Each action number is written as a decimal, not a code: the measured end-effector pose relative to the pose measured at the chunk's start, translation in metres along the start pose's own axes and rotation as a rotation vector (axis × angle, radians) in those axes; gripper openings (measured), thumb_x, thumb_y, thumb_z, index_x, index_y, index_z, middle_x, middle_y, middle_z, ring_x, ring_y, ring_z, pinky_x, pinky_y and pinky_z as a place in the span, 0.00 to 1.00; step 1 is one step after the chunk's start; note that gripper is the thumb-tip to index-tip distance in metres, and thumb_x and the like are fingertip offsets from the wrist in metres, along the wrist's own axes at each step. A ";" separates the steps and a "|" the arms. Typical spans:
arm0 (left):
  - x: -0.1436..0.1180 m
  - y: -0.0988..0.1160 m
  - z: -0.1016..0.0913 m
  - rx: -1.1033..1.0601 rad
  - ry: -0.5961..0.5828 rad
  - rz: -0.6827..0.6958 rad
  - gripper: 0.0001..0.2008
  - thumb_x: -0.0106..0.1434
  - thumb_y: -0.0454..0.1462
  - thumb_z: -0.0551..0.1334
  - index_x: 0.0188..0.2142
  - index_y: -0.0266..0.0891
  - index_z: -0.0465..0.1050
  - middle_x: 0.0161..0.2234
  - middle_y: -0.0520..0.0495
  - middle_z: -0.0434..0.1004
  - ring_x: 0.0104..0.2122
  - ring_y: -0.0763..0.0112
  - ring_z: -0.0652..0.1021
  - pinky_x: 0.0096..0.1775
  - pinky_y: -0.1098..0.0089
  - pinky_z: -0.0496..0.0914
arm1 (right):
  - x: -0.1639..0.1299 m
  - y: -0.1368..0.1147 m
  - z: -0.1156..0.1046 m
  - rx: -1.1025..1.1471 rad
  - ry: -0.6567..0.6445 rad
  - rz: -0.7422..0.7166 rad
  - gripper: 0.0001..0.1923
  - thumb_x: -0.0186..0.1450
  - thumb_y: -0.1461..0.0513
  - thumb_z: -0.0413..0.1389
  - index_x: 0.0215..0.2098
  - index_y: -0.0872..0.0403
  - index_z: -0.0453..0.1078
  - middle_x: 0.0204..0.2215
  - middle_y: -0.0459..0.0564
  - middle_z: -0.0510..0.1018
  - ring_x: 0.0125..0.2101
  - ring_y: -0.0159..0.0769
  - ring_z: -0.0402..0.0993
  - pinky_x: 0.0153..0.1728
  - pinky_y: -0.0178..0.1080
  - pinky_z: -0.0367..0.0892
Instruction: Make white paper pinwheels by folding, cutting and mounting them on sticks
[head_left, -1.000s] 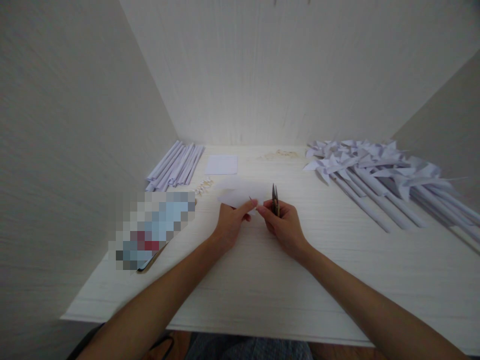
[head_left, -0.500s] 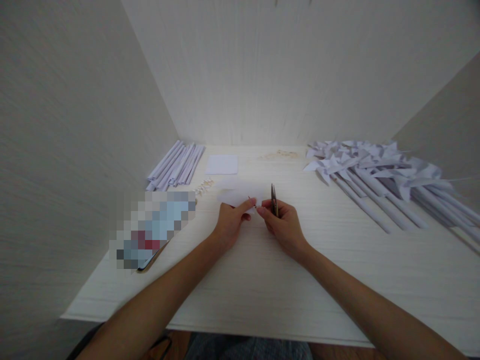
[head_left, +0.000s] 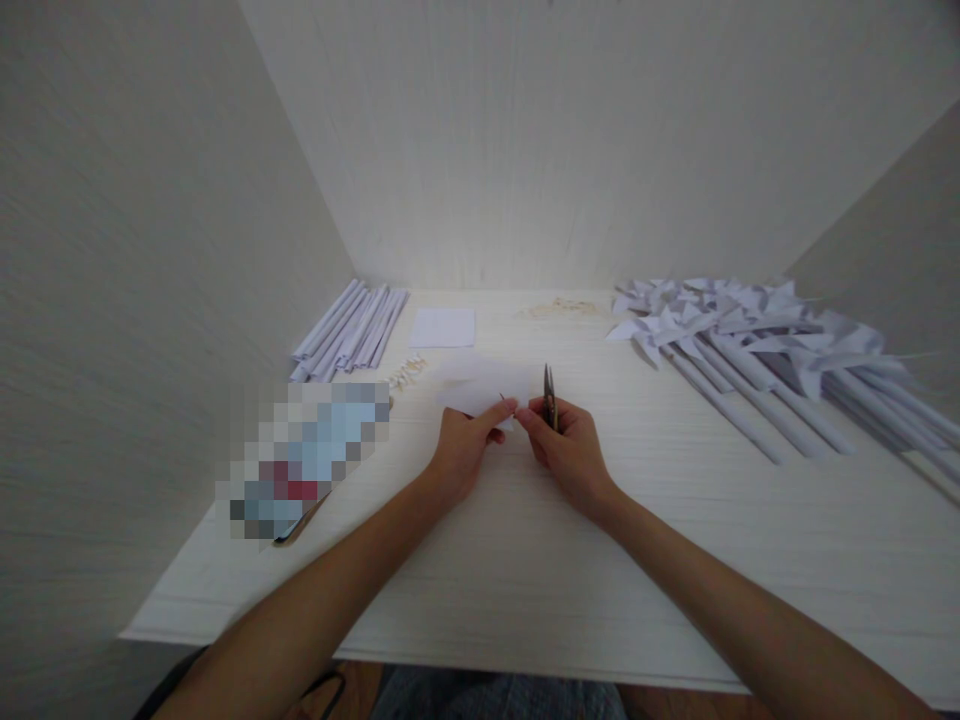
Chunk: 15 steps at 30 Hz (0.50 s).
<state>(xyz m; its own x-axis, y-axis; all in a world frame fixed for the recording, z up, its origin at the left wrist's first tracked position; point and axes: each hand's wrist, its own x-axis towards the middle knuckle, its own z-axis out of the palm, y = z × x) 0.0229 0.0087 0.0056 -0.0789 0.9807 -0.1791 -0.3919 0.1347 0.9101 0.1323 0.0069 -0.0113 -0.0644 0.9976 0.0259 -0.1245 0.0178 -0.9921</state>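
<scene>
Near the middle of the pale counter [head_left: 525, 560], the person's two hands are meeting over a folded white paper piece [head_left: 476, 388]. Their left hand [head_left: 463, 445] is pinching the near corner of the paper between thumb and forefinger, lifting it just clear of the surface — presumably so the fold stays put. Their right hand [head_left: 568, 450] is closing around a small pair of scissors [head_left: 550, 395], blades pointing up and away, while its thumb and forefinger are also pinching toward the same corner; something thin and reddish is showing between the fingertips, too small to identify. Well off to the right, a heap of finished paper pinwheels [head_left: 750, 340] is lying with sticks fanned toward the person, kept out of the working space. At the far left, a bundle of rolled paper sticks [head_left: 351, 330] is waiting beside a blank square sheet [head_left: 444, 327] — supplies within reach. A few small scraps [head_left: 407, 372] are sitting nearby.
</scene>
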 end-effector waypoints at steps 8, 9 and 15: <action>-0.001 -0.001 0.001 0.019 0.008 -0.014 0.08 0.41 0.35 0.66 0.23 0.36 0.70 0.24 0.52 0.71 0.22 0.78 0.69 0.18 0.78 0.61 | 0.001 0.005 -0.002 0.007 -0.015 -0.010 0.13 0.53 0.55 0.57 0.21 0.55 0.62 0.10 0.35 0.55 0.11 0.21 0.47 0.11 0.30 0.44; 0.000 -0.001 0.001 0.027 0.017 -0.006 0.08 0.41 0.35 0.66 0.23 0.36 0.70 0.23 0.52 0.71 0.22 0.78 0.69 0.18 0.78 0.61 | 0.001 0.004 -0.002 0.007 -0.020 -0.010 0.13 0.52 0.55 0.57 0.21 0.55 0.62 0.10 0.35 0.55 0.11 0.21 0.47 0.11 0.29 0.44; 0.009 0.009 -0.006 -0.008 0.117 0.110 0.07 0.42 0.35 0.65 0.22 0.36 0.70 0.22 0.53 0.71 0.24 0.77 0.71 0.22 0.78 0.64 | -0.004 -0.006 0.001 0.131 -0.221 0.093 0.17 0.58 0.50 0.49 0.31 0.55 0.64 0.13 0.35 0.54 0.11 0.21 0.47 0.10 0.29 0.43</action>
<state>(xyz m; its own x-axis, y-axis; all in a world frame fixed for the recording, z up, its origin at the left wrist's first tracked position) 0.0132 0.0179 0.0094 -0.2283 0.9660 -0.1212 -0.3820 0.0256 0.9238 0.1326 0.0024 -0.0055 -0.2942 0.9554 -0.0243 -0.2344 -0.0968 -0.9673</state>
